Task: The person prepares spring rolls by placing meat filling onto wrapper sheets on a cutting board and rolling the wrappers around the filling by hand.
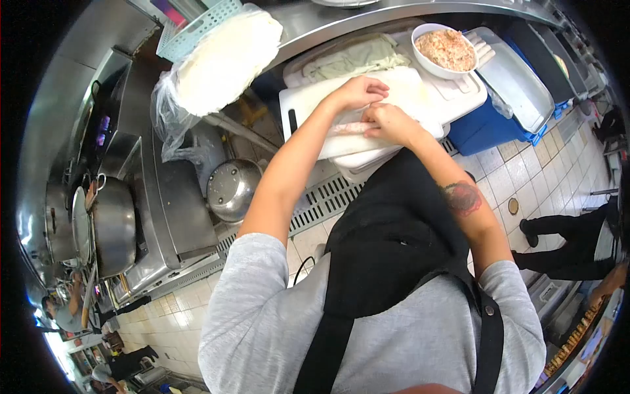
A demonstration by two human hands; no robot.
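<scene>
Filled roll (349, 128): on the white cutting board (303, 98), wrapping apparently part-done.
Right hand (390, 123): fingertips bent onto the roll's end (pinch or mere touch, I cannot tell).
Left hand (356, 93): fingers loosely curled nearby, any grip hidden.
Pale rolls (485, 50): beside the bowl (433, 67), seemingly finished.
Remaining: plentiful filling (447, 48), white wrapper sheets (226, 62).

From your head, one wide, round-edged view looks forward and down, your apron (400, 240) near, your left hand (357, 93) and right hand (394, 123) farther.
</scene>
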